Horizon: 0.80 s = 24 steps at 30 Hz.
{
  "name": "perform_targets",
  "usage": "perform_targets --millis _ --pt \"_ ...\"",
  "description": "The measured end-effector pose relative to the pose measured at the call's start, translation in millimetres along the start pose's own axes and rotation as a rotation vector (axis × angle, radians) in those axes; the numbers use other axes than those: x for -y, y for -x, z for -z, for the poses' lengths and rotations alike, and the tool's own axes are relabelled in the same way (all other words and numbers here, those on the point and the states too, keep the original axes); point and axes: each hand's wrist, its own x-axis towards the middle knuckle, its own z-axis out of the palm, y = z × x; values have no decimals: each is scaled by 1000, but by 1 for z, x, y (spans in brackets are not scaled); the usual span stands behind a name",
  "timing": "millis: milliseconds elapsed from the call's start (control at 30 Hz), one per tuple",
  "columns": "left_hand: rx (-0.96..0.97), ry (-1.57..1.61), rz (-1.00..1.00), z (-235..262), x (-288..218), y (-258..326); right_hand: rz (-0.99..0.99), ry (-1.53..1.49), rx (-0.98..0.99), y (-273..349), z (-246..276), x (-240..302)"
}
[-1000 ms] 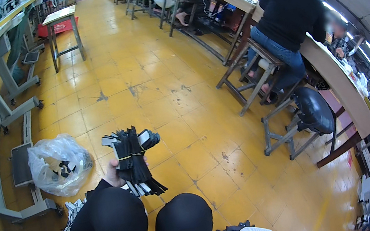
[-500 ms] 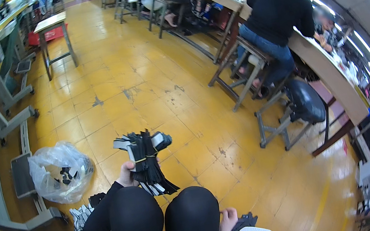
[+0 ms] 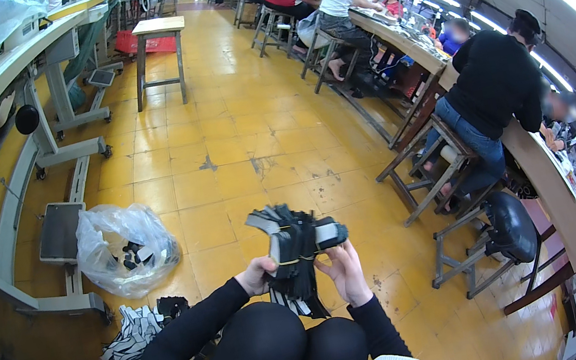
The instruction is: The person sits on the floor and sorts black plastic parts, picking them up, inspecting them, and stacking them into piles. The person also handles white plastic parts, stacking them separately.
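A bundle of black, grey and white fabric strips (image 3: 291, 252), bound with thin yellowish bands, is held up above the floor, just beyond my knees. My left hand (image 3: 257, 275) grips its left side, the thumb on top. My right hand (image 3: 347, 275) has its fingers and thumb at the bundle's right side, beside a white-and-dark end that sticks out; part of its fingers is hidden behind the strips. On the floor by my left forearm lies a pile of grey-and-black strips (image 3: 134, 334).
A clear plastic bag (image 3: 128, 254) with dark and white scraps stands at left, by a grey pedal (image 3: 60, 232) and metal table legs. Ahead is a wooden stool (image 3: 157, 29). People sit along a long table (image 3: 546, 181) at right, near a black-seated stool (image 3: 508, 226).
My right hand has come up from beside my right knee to the bundle. The view has shifted, and my left hand still holds the bundle, now farther right in the picture.
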Motion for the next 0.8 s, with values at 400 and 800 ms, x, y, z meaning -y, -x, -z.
perform_targets --millis 400,800 --pt "9 -587 219 -72 -40 -16 -69 444 308 -34 -4 81" --pt "-107 -257 527 -49 7 -25 27 859 1188 -13 -97 135"
